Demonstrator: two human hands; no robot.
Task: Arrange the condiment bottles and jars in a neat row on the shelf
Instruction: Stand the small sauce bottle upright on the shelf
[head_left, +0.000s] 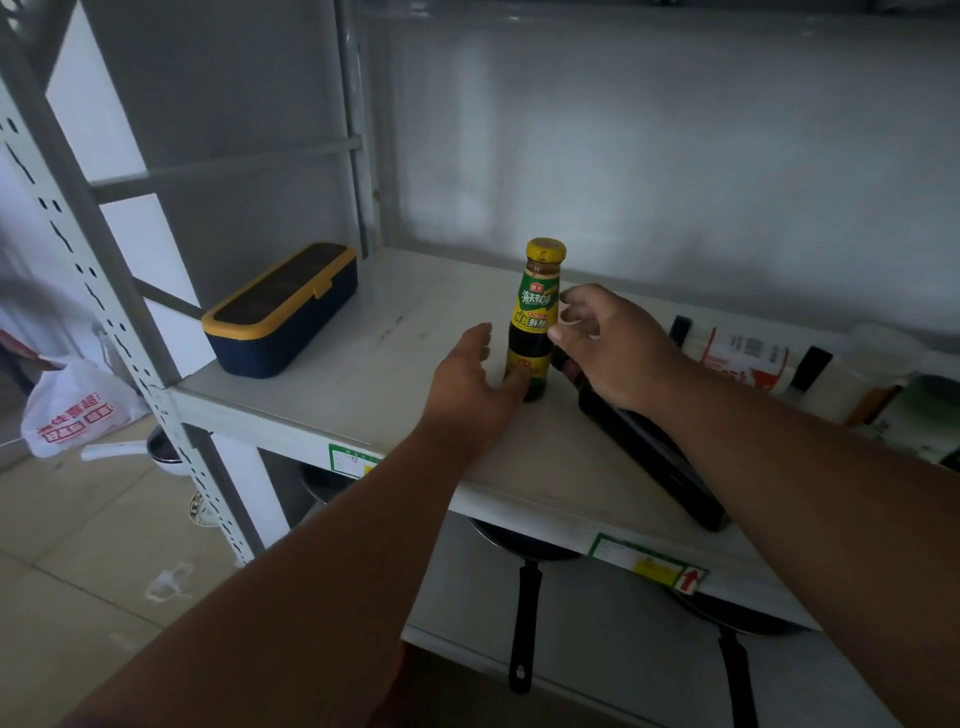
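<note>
A dark sauce bottle (535, 317) with a yellow cap and a green-yellow label stands upright in the middle of the white shelf board (363, 358). My left hand (467, 384) lies open at its left, thumb against the bottle's base. My right hand (613, 348) hovers at its right with loosely bent fingers whose tips are at the label, gripping nothing. Under that hand and forearm a long dark bottle (660, 457) lies on its side, its neck hidden. Further right lie a white bottle with a black cap (748, 358) and other pale containers, dim and blurred.
A navy box with a yellow lid (280, 312) sits at the shelf's left end. Two frying pans (524, 597) rest on the lower shelf. A perforated upright post (98, 291) frames the left side; a plastic bag (72, 410) hangs beyond it.
</note>
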